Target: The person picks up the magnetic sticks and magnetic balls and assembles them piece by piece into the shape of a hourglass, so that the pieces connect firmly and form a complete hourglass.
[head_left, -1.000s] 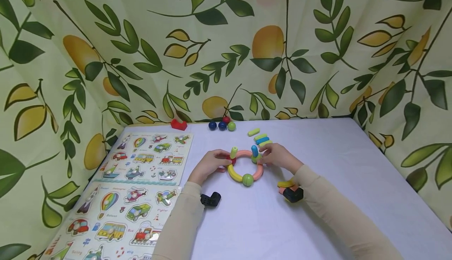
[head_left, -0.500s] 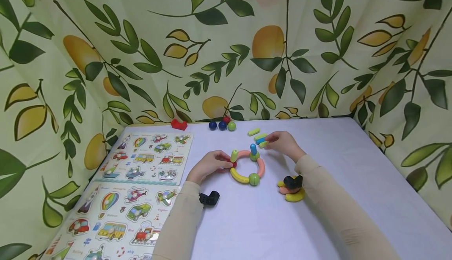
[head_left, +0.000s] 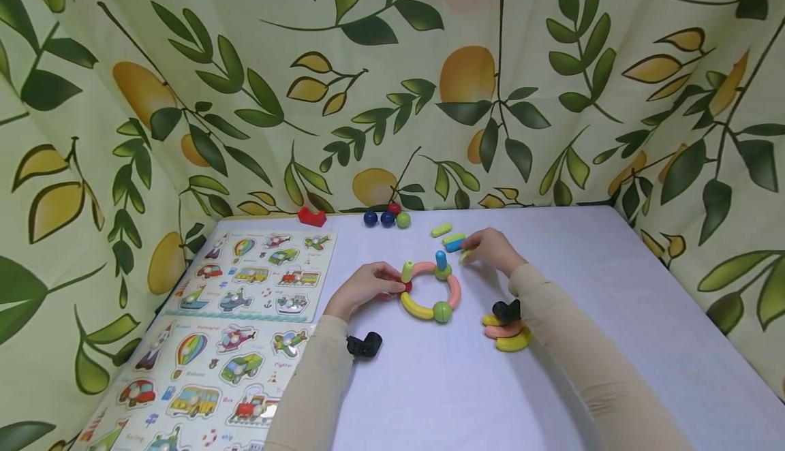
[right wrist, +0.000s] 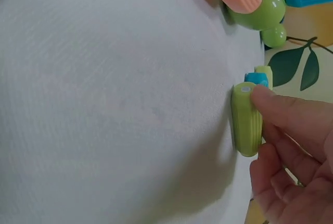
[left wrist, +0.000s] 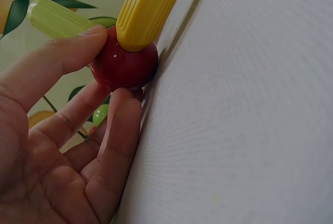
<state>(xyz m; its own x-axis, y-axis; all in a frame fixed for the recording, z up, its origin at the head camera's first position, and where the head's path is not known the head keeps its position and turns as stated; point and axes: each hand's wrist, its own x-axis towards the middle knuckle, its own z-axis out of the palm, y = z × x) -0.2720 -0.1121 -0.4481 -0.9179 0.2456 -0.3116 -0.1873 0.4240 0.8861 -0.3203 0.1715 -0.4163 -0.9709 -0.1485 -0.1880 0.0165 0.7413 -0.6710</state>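
Note:
A ring of curved yellow (head_left: 418, 306) and pink (head_left: 454, 291) bars joined by balls lies on the table. My left hand (head_left: 364, 289) pinches the ring's red ball (left wrist: 125, 65) between thumb and fingers. From that ball rises a light green stick (head_left: 407, 271); a blue stick (head_left: 441, 260) stands on the green ball (head_left: 443, 273) at the back. Another green ball (head_left: 442, 312) sits at the front. Right of the ring, my right hand (head_left: 493, 252) pinches a loose light green stick (right wrist: 246, 122), low over the table. Its fingers partly cover the stick in the head view.
Loose green (head_left: 441, 230) and blue (head_left: 454, 245) sticks lie behind the ring. Blue, red and green balls (head_left: 403, 219) and a red notched block (head_left: 312, 217) sit along the back edge. Picture puzzle boards (head_left: 251, 274) fill the left. Curved pieces (head_left: 512, 340) lie beside the right forearm.
My right hand has left the ring, reached toward the loose sticks and drawn a light green one slightly toward me. The ring shifted a little. My left hand stays at the red ball.

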